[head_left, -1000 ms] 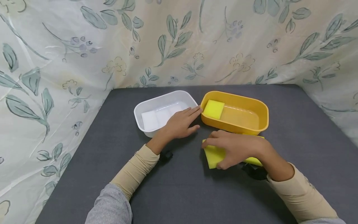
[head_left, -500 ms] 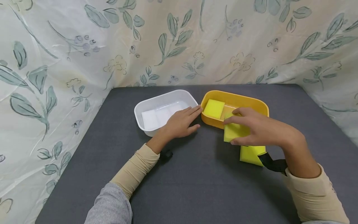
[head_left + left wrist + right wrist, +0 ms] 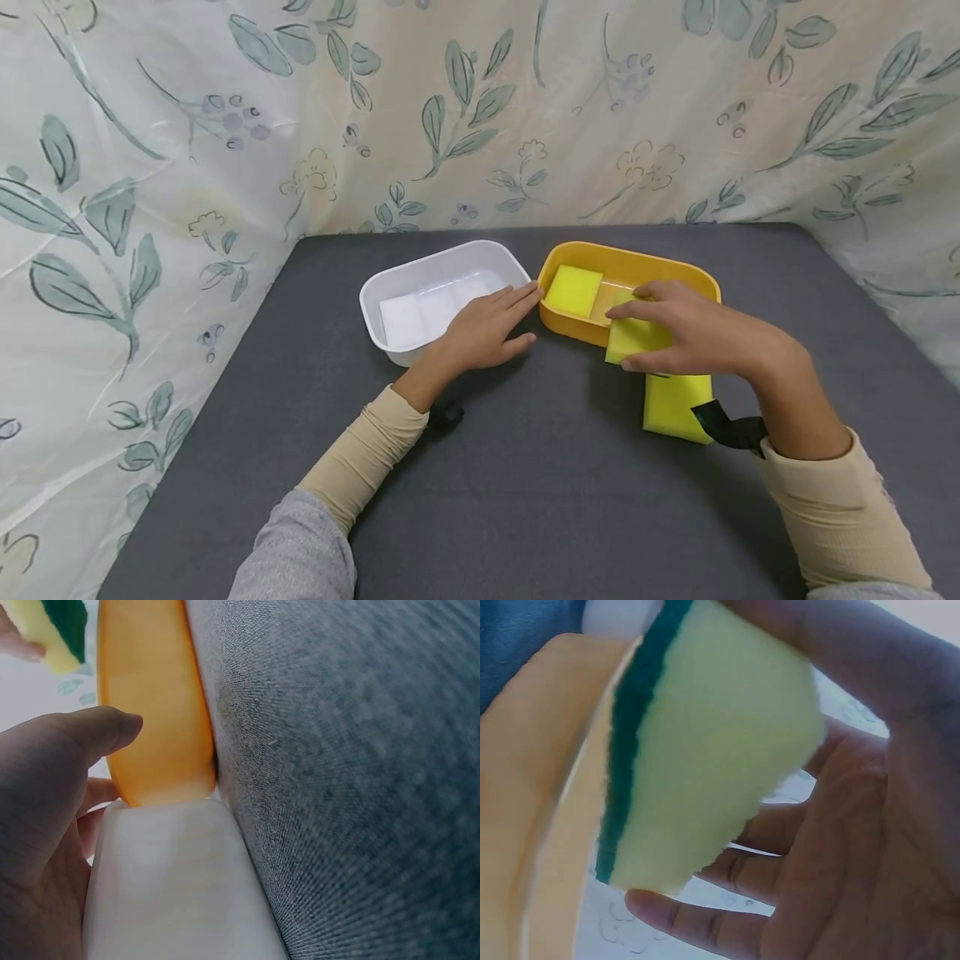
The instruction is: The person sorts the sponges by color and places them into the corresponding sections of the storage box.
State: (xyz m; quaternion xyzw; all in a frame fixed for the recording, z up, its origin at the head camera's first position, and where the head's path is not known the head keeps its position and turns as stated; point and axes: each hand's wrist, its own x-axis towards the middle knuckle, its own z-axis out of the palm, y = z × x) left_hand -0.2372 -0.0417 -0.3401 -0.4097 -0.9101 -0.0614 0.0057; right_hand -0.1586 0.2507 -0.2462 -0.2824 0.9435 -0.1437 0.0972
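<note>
My right hand [image 3: 708,337] grips a yellow sponge [image 3: 637,337] by its edges, over the front rim of the yellow tub [image 3: 573,326]. In the right wrist view the same sponge [image 3: 720,750] has a green scouring layer facing the tub wall, with thumb and fingertips at opposite edges. Another sponge [image 3: 573,292] lies inside the tub's left end, yellow side up. My left hand [image 3: 487,329] rests with straight fingers where the white tub [image 3: 373,287] meets the yellow one. In the left wrist view, the left thumb [image 3: 105,735] stands in front of the yellow tub.
One more yellow sponge [image 3: 677,410] lies on the dark grey table [image 3: 510,517], partly beneath my right hand. White blocks [image 3: 403,322] lie in the white tub. Behind the table hangs a floral cloth [image 3: 480,125].
My right hand has lifted the sponge off the table and carried it right and forward to the yellow tub, then slightly farther forward. The left hand has stayed still.
</note>
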